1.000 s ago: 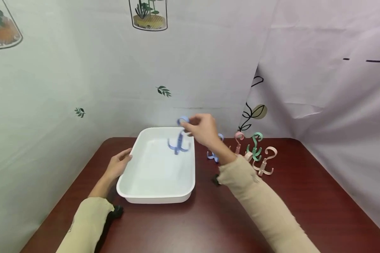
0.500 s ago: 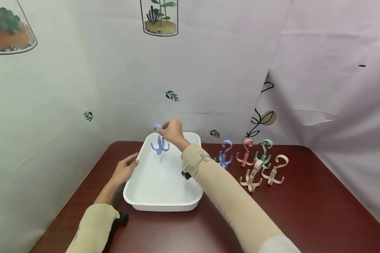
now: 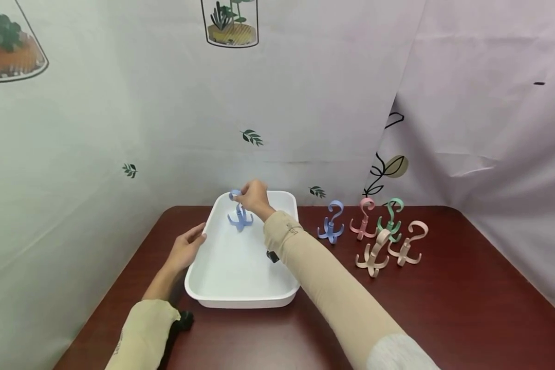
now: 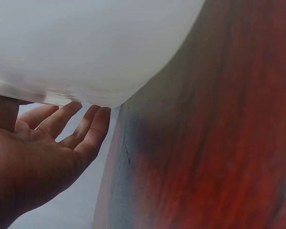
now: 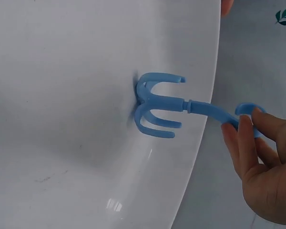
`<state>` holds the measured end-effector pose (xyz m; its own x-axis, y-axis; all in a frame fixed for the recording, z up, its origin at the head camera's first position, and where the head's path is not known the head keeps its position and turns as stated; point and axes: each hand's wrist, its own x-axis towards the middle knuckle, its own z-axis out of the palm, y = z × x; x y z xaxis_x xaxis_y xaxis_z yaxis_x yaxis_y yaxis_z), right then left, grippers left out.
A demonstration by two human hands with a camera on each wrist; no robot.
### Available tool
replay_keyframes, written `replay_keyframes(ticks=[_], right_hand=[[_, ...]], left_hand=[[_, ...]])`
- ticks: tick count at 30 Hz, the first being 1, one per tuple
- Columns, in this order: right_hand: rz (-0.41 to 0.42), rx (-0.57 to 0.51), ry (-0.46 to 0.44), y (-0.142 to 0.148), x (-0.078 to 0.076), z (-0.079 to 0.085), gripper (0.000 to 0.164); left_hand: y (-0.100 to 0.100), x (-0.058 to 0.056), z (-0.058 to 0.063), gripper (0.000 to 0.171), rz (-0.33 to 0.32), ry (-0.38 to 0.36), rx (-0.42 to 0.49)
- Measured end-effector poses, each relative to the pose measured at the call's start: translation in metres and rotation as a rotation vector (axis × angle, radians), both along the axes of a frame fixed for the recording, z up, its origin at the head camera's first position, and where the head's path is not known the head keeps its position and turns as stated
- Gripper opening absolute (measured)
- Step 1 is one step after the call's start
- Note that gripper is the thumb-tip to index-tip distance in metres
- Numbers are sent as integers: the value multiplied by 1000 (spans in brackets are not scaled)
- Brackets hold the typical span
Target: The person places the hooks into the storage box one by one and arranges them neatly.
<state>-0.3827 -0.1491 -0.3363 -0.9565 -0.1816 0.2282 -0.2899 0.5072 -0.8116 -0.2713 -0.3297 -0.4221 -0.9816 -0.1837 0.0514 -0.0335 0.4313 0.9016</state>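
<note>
The right hand (image 3: 254, 198) pinches a blue hook (image 5: 164, 103) by its curved top, base down in the far left part of the white tray (image 3: 236, 270); whether it touches the floor there is hard to tell. The left hand (image 3: 185, 250) rests extended fingers against the tray's left side.

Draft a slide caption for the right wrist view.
Right hand holds blue hook by its curved top, prongs inside white tray.
</note>
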Motion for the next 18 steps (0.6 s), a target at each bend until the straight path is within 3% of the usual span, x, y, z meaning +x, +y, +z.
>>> replay_keyframes(ticks=[6,9,15,18], right_hand=[[19,9,-34,4,-1,-2,24],[43,75,-34,9,0,1,30],[79,230,40,39,3,23,38],[116,217,-16,64,8,36,39]], left_hand=[[0,0,-2,48,3,-6,-2],[0,0,-2,48,8,-13,2],[-2,-1,1,48,1,-7,-9],[-3,1,1,49,-1,-10,-18]])
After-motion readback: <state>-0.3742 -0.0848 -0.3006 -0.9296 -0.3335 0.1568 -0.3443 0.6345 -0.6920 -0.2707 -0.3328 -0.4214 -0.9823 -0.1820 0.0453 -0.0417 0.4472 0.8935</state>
